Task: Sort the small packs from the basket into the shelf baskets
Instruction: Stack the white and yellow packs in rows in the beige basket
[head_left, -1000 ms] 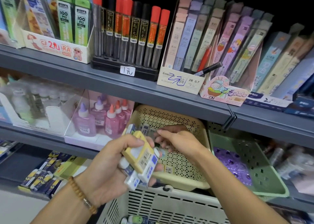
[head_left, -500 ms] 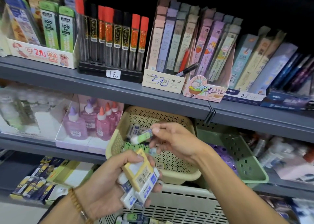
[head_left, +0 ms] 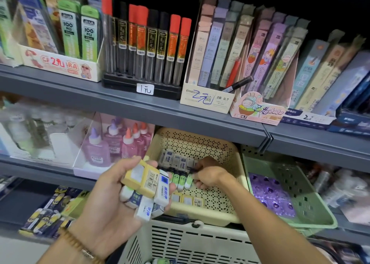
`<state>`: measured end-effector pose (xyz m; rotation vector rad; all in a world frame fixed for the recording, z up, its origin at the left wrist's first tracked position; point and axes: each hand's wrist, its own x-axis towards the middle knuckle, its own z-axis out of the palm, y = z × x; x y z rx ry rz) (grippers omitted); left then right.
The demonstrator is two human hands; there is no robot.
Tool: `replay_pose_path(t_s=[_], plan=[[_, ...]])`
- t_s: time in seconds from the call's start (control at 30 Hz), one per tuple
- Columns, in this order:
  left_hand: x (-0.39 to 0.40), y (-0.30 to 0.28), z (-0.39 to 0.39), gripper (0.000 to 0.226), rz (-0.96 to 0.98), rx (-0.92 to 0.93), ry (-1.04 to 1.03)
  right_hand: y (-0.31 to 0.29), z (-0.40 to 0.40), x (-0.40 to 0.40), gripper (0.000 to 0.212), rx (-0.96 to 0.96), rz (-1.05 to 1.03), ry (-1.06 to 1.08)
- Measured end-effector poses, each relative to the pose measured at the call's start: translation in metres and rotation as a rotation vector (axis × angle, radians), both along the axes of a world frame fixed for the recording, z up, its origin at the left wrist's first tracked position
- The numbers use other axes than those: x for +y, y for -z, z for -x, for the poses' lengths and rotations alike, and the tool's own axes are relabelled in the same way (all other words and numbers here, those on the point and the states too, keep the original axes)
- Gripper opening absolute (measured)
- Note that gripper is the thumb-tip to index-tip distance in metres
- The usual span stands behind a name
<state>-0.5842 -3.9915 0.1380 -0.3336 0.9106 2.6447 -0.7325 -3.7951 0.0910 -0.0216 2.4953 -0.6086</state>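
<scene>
My left hand (head_left: 112,199) clutches a stack of small packs (head_left: 147,187), kept ready above the white basket (head_left: 192,243). My right hand (head_left: 208,175), fingers curled, sets a green pack (head_left: 188,180) into the cream shelf basket (head_left: 230,149).

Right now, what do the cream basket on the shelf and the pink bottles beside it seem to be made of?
The cream basket looks like moulded plastic with a matte finish: its walls are thin and punched with even rows of small holes. The pink bottles seem to be clear, glossy plastic, since the coloured contents show through; glass cannot be ruled out. Their pointed caps look like opaque plastic.
</scene>
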Motion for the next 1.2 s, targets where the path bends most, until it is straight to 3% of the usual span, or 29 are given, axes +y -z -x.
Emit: replay_pose_path(t_s=[0.07,0.17,0.37,0.47,0.6,0.83,0.93,1.03,1.13,1.2], plan=[[0.001,0.0,0.001,0.04,-0.002,-0.009,-0.025,0.004,0.002,-0.001,0.025,0.116,0.001,0.015],[0.003,0.0,0.002,0.045,-0.007,-0.02,-0.041,0.005,-0.003,0.002,0.025,0.087,-0.072,-0.082],[0.006,-0.001,0.003,0.05,-0.016,-0.001,-0.084,0.009,-0.01,0.004,0.042,0.214,-0.036,-0.088],[0.007,-0.001,0.002,0.052,-0.011,-0.007,-0.093,0.008,-0.01,0.006,0.039,0.146,0.012,-0.055],[0.007,-0.002,0.003,0.053,-0.009,-0.022,-0.106,0.011,-0.014,0.008,0.06,0.062,0.021,-0.09],[0.008,-0.002,0.004,0.053,-0.021,-0.048,-0.115,0.004,-0.019,0.001,0.034,0.212,-0.016,-0.109],[0.008,-0.001,0.006,0.055,-0.032,-0.061,-0.117,-0.021,-0.034,-0.002,0.021,0.352,0.216,-0.085],[0.01,0.001,0.008,0.052,-0.046,-0.052,-0.125,-0.048,-0.051,-0.007,0.032,0.25,0.562,-0.088],[0.011,0.0,0.009,0.043,-0.064,-0.02,-0.129,-0.059,-0.064,-0.012,0.044,0.155,0.603,-0.244],[0.013,-0.001,0.008,0.031,-0.095,0.028,-0.1,-0.06,-0.066,-0.014,0.039,0.157,0.652,-0.251]])
